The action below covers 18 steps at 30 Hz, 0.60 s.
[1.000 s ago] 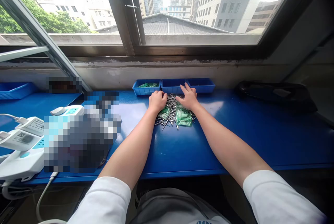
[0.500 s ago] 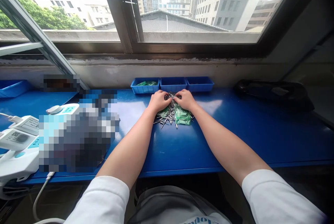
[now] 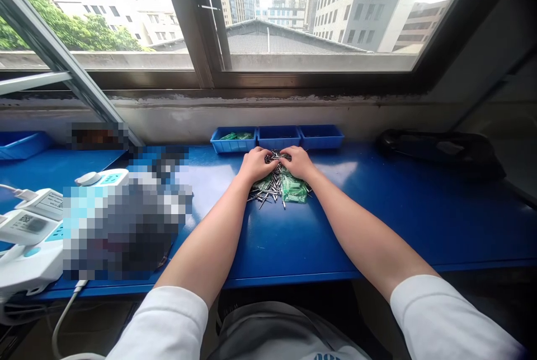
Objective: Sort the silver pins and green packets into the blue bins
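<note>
A loose pile of thin silvery metal rods (image 3: 274, 186) lies on the blue table, with small green plastic packets (image 3: 294, 189) on and among it. My left hand (image 3: 257, 164) curls round the far left side of the pile, its thumb pointing inward over the rods. Mirroring it on the right, my right hand (image 3: 297, 162) has its fingers bent round the rods at the far side, thumb inward too. Rods show in the gap between the two hands. Both sets of fingertips are partly hidden, and single rods in them are too small to make out.
Behind the pile stand three blue bins: a left one (image 3: 234, 141) with green packets, a middle one (image 3: 278, 137) and a right one (image 3: 321, 137). Power strips (image 3: 31, 259) with cables sit at left beside a blurred object. A black item (image 3: 440, 150) lies at right.
The view has tilted very slightly, so everything sits a little lower. Both hands stay at the same place on the pile of rods.
</note>
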Tool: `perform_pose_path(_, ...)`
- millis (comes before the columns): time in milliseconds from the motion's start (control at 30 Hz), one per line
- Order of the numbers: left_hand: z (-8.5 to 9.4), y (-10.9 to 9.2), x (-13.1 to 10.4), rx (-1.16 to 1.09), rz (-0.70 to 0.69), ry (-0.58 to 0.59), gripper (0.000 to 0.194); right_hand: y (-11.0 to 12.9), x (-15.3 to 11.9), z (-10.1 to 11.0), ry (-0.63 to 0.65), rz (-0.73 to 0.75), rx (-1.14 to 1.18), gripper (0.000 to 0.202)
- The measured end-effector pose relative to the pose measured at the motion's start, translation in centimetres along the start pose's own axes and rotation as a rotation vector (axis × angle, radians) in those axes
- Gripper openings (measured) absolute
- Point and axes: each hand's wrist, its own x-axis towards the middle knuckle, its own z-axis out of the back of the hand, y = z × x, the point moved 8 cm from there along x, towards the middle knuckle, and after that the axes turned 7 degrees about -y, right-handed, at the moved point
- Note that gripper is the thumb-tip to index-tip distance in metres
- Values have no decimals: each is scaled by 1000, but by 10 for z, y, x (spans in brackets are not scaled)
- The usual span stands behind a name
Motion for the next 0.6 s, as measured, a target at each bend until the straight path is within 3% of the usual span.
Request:
perform_pose_path(367,1,-2,-2,16,2,14,41,9,-2,7,-57,82,115,16)
perform_pose_path(600,13,-25,-4,45,-120,-39,34,11,-4,20,-173,43,337,13)
